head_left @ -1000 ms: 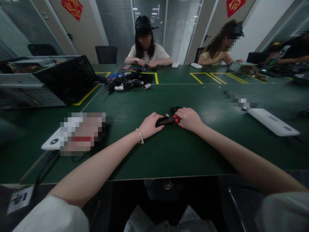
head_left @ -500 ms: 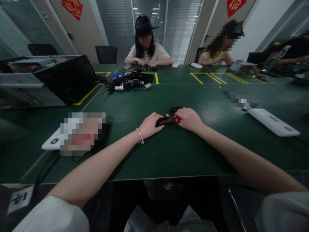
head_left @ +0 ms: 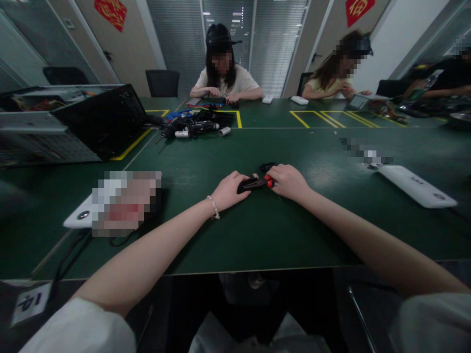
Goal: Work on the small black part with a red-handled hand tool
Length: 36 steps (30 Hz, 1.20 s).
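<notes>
My right hand is closed round the red handles of a pair of pliers. The dark jaws point left and lie against a small black part. My left hand pinches that black part between thumb and fingers; what it is cannot be made out. A second black piece lies on the table just beyond my right knuckles. Both hands rest low over the green table.
An opened computer case stands at the left. Black cables are heaped beyond my hands. White power banks lie to the right and left. Across the table sit a person and other people at work.
The jaws of the pliers seem slightly closer together on the black part. Both my hands stay almost in place.
</notes>
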Motion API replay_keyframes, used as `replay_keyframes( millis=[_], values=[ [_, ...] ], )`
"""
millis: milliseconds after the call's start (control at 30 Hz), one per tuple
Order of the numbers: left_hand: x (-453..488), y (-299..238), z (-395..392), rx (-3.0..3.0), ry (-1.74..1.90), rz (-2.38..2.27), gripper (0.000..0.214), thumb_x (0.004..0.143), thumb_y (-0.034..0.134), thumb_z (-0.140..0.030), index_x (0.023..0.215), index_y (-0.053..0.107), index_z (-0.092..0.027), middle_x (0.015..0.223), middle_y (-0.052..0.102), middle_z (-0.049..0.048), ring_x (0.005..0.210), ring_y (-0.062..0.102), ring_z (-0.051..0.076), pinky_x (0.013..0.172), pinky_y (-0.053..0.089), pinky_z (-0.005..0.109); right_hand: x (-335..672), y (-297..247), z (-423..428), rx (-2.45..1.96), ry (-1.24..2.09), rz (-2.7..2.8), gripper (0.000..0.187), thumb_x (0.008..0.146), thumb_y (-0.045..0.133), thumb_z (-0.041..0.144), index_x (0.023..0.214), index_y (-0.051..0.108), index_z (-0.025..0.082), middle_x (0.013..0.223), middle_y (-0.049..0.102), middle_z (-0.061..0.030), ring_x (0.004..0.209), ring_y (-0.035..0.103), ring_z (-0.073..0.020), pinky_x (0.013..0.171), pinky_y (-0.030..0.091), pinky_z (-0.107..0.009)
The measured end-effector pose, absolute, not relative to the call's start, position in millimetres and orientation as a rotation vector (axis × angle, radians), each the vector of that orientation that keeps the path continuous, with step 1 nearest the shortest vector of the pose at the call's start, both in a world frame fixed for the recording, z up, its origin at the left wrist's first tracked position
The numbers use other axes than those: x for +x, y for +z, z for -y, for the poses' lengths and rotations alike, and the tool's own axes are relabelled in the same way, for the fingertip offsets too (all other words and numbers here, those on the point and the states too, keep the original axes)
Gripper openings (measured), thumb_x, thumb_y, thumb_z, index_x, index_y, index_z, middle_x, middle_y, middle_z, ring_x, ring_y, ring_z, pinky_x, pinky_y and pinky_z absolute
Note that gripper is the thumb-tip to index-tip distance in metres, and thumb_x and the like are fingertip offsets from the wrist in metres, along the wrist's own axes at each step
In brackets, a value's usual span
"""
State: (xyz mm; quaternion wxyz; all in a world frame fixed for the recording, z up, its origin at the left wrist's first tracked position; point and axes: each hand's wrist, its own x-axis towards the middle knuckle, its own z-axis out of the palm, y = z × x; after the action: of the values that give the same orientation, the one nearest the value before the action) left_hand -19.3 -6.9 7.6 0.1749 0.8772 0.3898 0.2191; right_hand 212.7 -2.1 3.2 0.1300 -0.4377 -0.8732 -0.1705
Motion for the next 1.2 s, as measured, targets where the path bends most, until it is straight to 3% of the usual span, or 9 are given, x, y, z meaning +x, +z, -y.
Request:
replay_keyframes(
  millis=[267, 1200],
  values=[
    [-20.5, 5.5, 6.2, 2.49, 0.649, -1.089, 0.044, 0.076, 0.058, -0.029, 0.117, 0.048, -0.016, 0.107, 0.053, 0.0084, 0.096, 0.053, 0.02, 0.086, 0.045, 0.036, 212.6, 3.2, 3.3, -1.278, -0.506, 2.532, 0.022, 0.072, 0.05, 0.019, 0.089, 0.061, 0.013, 0.086, 0.062, -0.0102, 0.078, 0.051, -0.021, 0.068, 0.034, -0.031],
    [-19.7, 6.3, 6.4, 2.494, 0.645, -1.08, 0.038, 0.076, 0.058, -0.028, 0.112, 0.052, -0.018, 0.102, 0.054, 0.007, 0.095, 0.054, 0.02, 0.085, 0.045, 0.036, 212.4, 4.1, 3.4, -1.253, -0.511, 2.533, 0.019, 0.073, 0.048, 0.019, 0.086, 0.061, 0.014, 0.085, 0.061, -0.0097, 0.078, 0.05, -0.0204, 0.068, 0.034, -0.031]
  ],
)
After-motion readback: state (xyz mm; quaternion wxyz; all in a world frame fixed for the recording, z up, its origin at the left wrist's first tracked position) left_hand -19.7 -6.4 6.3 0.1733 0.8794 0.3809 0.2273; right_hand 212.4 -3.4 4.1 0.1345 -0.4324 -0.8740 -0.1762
